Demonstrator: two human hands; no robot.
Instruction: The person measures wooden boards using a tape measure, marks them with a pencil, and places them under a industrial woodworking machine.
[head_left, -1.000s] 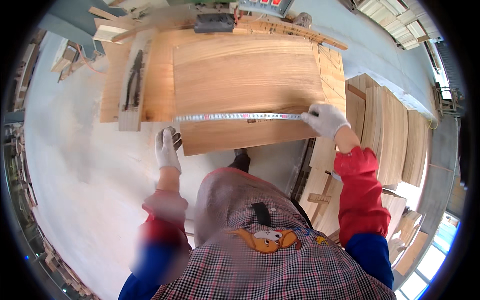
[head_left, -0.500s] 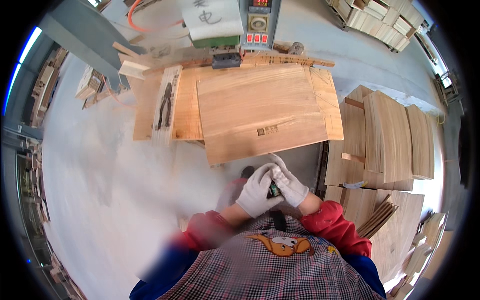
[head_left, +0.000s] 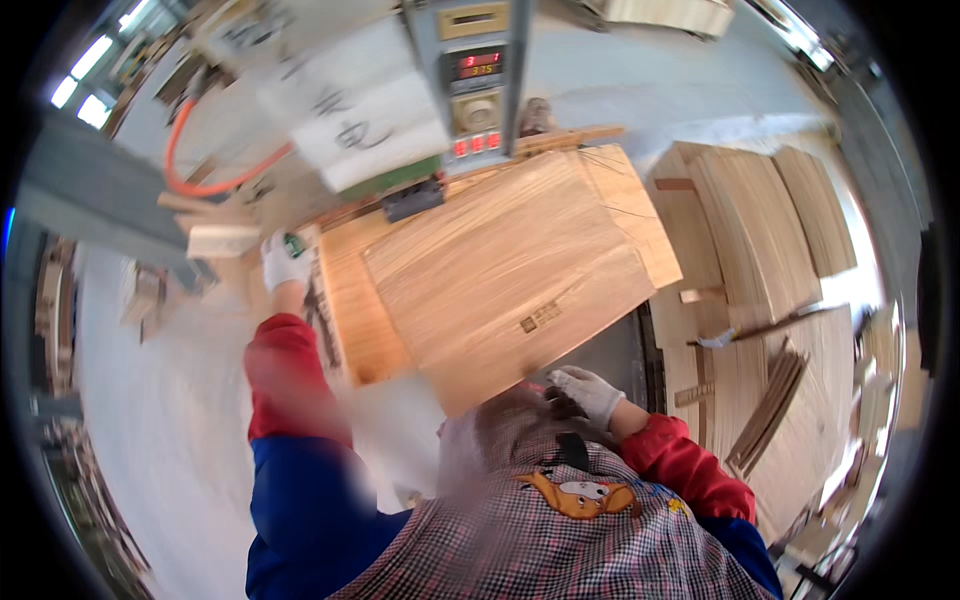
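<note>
My left hand (head_left: 285, 264), in a white glove, reaches to the left end of the wooden bench. A small green thing (head_left: 293, 245) shows at its fingers; its kind is unclear. Beside that hand, dark pliers (head_left: 316, 300) lie blurred on a pale wood strip. My right hand (head_left: 592, 394), also gloved, is low in front of my apron, just below the board's near edge. Its fingers are bent, and I cannot make out whether they hold anything. A wide wooden board (head_left: 510, 270) with a small dark stamp lies askew on the bench, its near corner overhanging.
A grey control box (head_left: 475, 90) with red switches stands behind the bench, beside a white sheet (head_left: 350, 110). A black block (head_left: 413, 200) sits at the board's far edge. Stacked wooden panels (head_left: 750, 230) rise on the right. An orange hose (head_left: 180, 150) curves at far left.
My hands, together before my apron earlier, have parted. The left has swung out to the bench's left end, while the right stays low near my body. The view has turned and shifted.
</note>
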